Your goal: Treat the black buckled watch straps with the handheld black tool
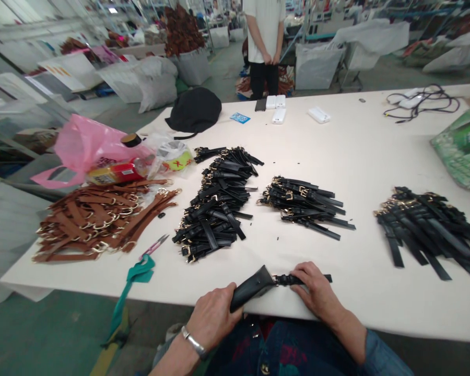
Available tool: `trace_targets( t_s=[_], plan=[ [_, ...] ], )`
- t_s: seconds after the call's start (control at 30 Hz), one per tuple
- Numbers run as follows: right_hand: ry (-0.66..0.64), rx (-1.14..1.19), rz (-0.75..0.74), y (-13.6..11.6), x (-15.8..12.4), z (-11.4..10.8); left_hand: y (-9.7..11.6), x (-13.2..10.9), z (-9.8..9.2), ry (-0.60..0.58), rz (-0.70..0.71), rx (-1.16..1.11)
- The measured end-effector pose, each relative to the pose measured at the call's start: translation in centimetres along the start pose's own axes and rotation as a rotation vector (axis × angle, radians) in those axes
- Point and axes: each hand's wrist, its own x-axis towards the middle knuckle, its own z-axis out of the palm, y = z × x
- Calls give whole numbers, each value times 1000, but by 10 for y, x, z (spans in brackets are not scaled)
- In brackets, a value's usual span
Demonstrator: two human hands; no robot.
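Note:
At the table's near edge my left hand (213,316) is closed round the wide end of a black leather strap piece (254,286). My right hand (317,290) presses its fingers on the narrow buckled end of the same strap, flat on the white table (360,151). Three heaps of black straps with gold buckles lie beyond: a long heap (215,203), a smaller heap (303,206) and one at the right (429,227). A heap of brown straps (97,219) lies at the left.
Small scissors (154,245) with a teal ribbon (139,274) lie near the left front edge. A pink bag (86,146), a black cap (194,109), white boxes (278,107), cables (419,99) and a green carton (464,149) sit farther back. A person (264,44) stands beyond the table.

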Motion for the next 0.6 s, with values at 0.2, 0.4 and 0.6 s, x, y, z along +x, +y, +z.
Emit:
trace_targets(
  t_s=[0.2,0.4,0.6],
  plan=[
    [-13,-44,-12,-9,4,2,-3,1,3,20,9,-24],
    [-102,12,56,-14,6,6,-8,3,9,41,10,-59],
    [-76,54,51,-19,9,5,-10,3,17,57,3,-31]
  ],
)
